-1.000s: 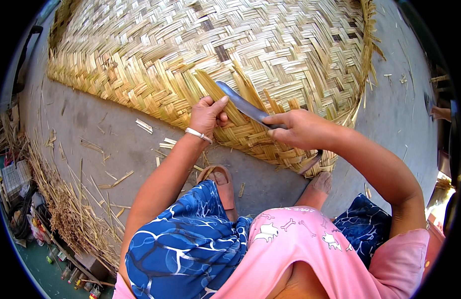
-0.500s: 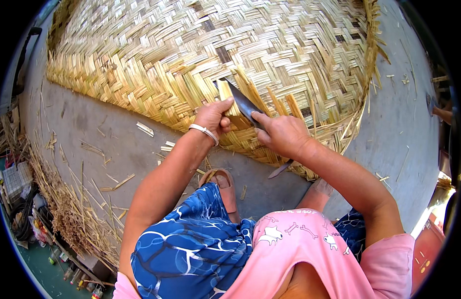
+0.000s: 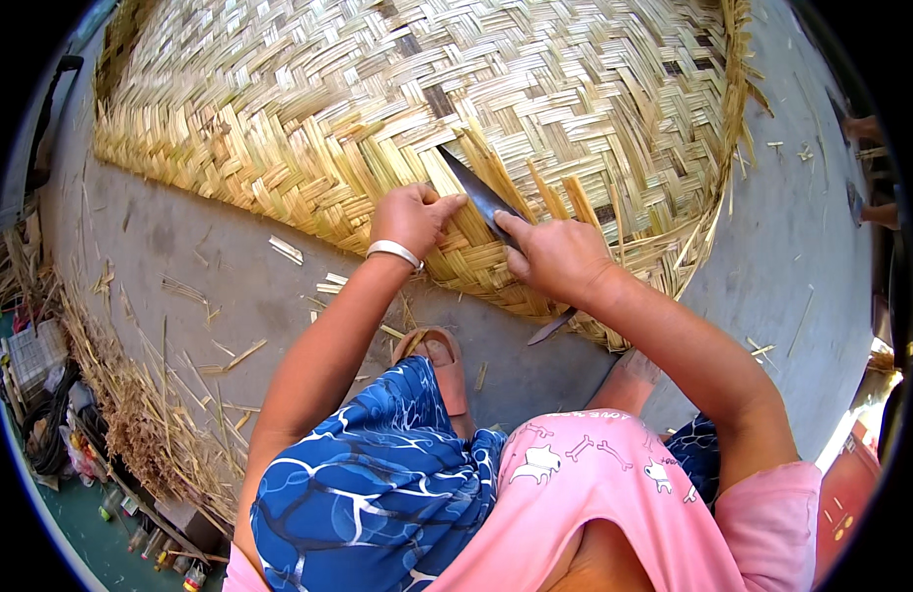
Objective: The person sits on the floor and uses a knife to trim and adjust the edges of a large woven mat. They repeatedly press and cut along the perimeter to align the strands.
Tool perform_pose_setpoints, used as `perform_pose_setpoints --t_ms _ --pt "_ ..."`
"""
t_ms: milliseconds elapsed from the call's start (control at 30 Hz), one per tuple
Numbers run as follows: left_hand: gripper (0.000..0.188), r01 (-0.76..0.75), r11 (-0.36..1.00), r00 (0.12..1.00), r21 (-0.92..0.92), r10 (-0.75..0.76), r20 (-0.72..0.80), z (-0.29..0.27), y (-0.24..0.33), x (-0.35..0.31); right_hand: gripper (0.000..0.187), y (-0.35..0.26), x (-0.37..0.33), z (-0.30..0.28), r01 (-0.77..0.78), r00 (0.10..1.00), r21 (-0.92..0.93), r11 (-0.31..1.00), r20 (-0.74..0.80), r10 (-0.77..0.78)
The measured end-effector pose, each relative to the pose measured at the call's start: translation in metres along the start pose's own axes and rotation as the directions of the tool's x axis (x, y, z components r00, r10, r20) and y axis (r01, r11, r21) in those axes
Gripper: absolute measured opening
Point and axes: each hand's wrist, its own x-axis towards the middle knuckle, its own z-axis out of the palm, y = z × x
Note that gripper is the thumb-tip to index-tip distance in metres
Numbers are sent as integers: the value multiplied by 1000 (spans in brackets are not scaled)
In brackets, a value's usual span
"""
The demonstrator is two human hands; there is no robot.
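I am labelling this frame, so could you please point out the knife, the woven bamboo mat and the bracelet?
knife (image 3: 473, 189): head view, on the dark blade.
woven bamboo mat (image 3: 308, 89): head view, on bare weave.
bracelet (image 3: 394, 253): head view, on the band at the left wrist.

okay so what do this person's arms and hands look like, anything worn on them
Both forearms are bare. The left hand has a plain silver-white bangle round its wrist. The right hand wears nothing visible; a short pink sleeve covers that upper arm.
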Motion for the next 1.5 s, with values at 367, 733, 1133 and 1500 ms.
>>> perform_pose_setpoints --t_ms 367,733,1133,1500 --pt "49 -120 839 976 531 198 -91 4 0 5 44 -8 -91 -90 24 892 -162 986 450 52" --pt "27 260 657 894 -708 114 434 11 22 -1 54 -1 -130 -120 -334 675 753 567 611 -414" --pt "18 181 762 981 -622 -96 168 38 21 -22 49 32 -92 -78 -256 901 689 678 424 -90" --pt "14 194 694 973 -694 -47 225 36 4 -23 50 36 -56 -72 -246 904 458 854 427 31"
